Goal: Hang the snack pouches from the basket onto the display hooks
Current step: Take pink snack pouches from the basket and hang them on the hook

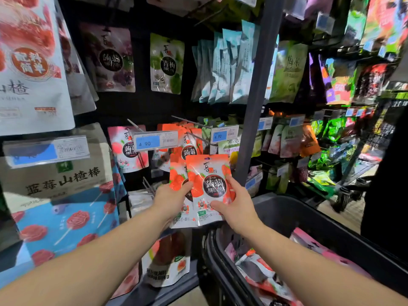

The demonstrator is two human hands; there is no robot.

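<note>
On the dark display rack [141, 107], a large white-and-red pouch [28, 62] hangs at far left above a blue pouch [64, 221] printed with red lollipops. To the right, a pink peach pouch [127, 149] hangs behind a blue 4.90 price tag [155, 140], and the next display hooks [187, 122] carry a row of red strawberry pouches [191, 144]. At near right a dark basket [313, 219] holds a loose heap of snack pouches [262, 270], red-and-white ones with pink ones [309, 241] toward its right side. The large pouch at far left is cut off by the frame. The shelves at far right are blurred beyond reading. The basket's near end runs off the bottom edge, and the right forearm crosses its load. Between rack and basket, two strawberry pouches are held upright and overlapping, just below the hanging row. The left hand [170, 199] grips the rear pouch [177, 175], thumb pressed on its front and fingers hidden behind it. The right hand [237, 207] pinches the front pouch [208, 186], thumb on its lower part and fingers curled along its right side. Whether the rear pouch's top touches the hanging row cannot be told.
</note>
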